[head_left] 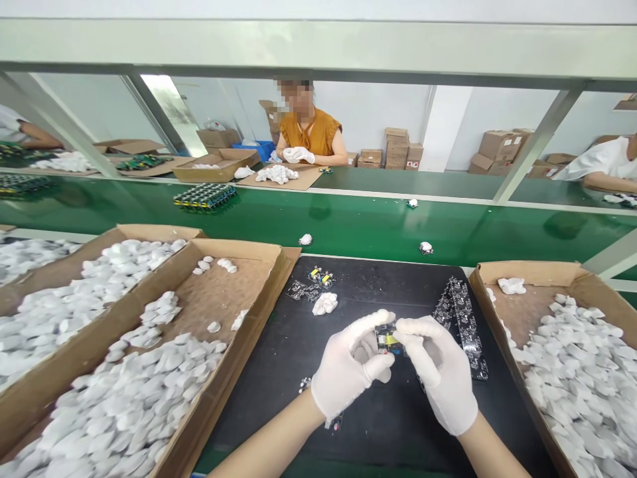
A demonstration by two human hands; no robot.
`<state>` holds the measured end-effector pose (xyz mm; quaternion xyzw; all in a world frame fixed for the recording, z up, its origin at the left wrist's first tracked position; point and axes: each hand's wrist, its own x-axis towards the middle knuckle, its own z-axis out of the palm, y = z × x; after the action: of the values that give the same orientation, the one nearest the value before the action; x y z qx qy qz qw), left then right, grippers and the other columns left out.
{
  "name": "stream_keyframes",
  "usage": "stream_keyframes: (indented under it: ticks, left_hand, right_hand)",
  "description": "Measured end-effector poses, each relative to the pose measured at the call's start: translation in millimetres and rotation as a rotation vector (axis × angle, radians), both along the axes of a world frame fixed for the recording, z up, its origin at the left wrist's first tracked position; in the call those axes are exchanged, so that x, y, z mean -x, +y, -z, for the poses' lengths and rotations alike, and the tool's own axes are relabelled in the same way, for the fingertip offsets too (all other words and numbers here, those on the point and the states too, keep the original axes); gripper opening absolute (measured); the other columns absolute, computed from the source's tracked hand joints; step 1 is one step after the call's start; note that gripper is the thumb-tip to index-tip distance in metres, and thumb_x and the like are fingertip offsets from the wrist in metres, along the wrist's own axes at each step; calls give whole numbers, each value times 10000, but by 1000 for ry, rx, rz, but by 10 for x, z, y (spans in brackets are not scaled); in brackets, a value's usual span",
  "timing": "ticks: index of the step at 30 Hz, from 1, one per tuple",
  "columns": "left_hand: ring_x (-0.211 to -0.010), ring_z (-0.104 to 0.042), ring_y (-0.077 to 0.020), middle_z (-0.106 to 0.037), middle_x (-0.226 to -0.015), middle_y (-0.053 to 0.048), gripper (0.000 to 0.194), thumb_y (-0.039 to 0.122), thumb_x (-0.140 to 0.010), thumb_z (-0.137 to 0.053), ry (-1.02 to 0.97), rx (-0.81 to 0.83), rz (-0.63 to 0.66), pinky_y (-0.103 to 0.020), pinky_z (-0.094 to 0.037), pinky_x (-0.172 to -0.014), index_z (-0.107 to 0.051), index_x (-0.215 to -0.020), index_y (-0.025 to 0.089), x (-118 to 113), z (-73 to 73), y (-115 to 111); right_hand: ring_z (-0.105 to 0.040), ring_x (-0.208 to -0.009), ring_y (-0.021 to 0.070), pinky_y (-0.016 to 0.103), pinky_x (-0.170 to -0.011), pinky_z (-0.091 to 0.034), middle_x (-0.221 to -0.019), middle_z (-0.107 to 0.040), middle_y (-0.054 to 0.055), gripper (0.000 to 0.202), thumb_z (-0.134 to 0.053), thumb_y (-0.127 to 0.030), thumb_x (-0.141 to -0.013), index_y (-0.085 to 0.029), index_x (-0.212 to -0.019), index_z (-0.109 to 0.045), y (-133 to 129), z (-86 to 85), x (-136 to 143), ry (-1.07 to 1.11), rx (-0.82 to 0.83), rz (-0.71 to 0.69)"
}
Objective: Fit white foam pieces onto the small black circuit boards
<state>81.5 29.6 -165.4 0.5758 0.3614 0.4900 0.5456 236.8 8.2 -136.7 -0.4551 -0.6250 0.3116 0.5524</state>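
Observation:
Both hands wear white gloves and meet over the black mat. My left hand grips the left side of a small circuit board with yellow and red parts between thumb and fingers. The fingers of my right hand are closed on the board's right edge. A white lump lies on the mat beyond my left hand, close to more boards. Long dark board strips are stacked behind my right hand. Another small board shows partly beneath my left wrist.
Cardboard trays of white pieces stand at left and right. Beyond runs a green conveyor carrying white-topped boards and a board stack. A person in orange sits opposite; other people show at both sides.

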Motion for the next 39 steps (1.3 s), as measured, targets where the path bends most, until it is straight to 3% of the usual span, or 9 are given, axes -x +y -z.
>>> stream_keyframes:
  ticks: [3,7,12,17,19,22,25,34,39]
  left_hand:
    - [-531,-634,-125,-725,-926,-80,514,164,-739,-670,75,-77,-34,-269,-551,-562,-538,-1234,192,35,-31,11]
    - [-516,-631,-131,-736,-772,-53,450,172,-776,-628,159,-227,-32,-274,-559,-590,-557,-1220,177,63,-91,20]
    - [-481,-600,-100,-742,-816,-43,429,161,-780,-612,230,-418,-79,-235,-546,-551,-568,-1204,207,35,-61,-13]
    - [-573,-622,-116,-727,-878,-49,396,171,-766,-626,224,-392,-116,-246,-546,-582,-587,-1159,205,12,-11,-21]
    - [-688,-641,-146,-700,-972,-68,391,204,-757,-648,227,-372,-129,-279,-551,-654,-599,-1144,209,21,-3,3]
    - [-911,-614,-213,-653,-1069,-86,421,278,-740,-681,233,-480,-152,-359,-530,-800,-606,-1152,236,40,7,52]
    - [-1114,-524,-254,-621,-1163,-86,480,287,-748,-680,241,-580,-111,-419,-462,-941,-561,-1214,277,53,18,83]
    - [-1140,-516,-254,-596,-1217,-66,526,204,-748,-666,296,-576,-62,-419,-444,-973,-534,-1246,308,34,49,64]
    - [-1174,-504,-249,-555,-1248,-85,491,240,-767,-663,160,-392,9,-410,-425,-1013,-541,-1242,279,5,39,50]
  right_hand:
    - [-599,-825,158,284,-713,-494,-911,-619,10,119,-574,-190,-855,-270,-940,-598,-16,7,4,70,34,44]
    - [-574,-737,148,270,-628,-469,-814,-586,6,80,-575,-197,-850,-253,-898,-606,11,15,5,-12,48,-53]
    - [-522,-636,119,259,-583,-444,-740,-511,-19,96,-604,-190,-830,-261,-890,-629,21,50,26,70,46,-169]
    - [-544,-742,148,294,-671,-454,-822,-528,5,54,-612,-259,-827,-254,-875,-636,19,75,85,138,140,-115]
    - [-546,-827,169,327,-755,-461,-913,-535,21,192,-649,-299,-793,-256,-975,-606,31,42,88,219,207,-101]
    - [-541,-769,168,344,-725,-468,-878,-539,28,351,-665,-377,-769,-219,-1060,-546,52,-33,62,398,428,-325]
    - [-470,-648,141,316,-630,-424,-729,-491,6,291,-620,-430,-794,-162,-888,-557,65,-67,36,490,554,-559]
    - [-455,-593,132,300,-586,-382,-654,-489,-9,298,-655,-415,-773,-154,-800,-514,89,-5,43,488,549,-503]
    - [-461,-653,134,286,-604,-396,-722,-488,-3,219,-633,-365,-797,-170,-795,-532,93,-50,61,582,623,-526]
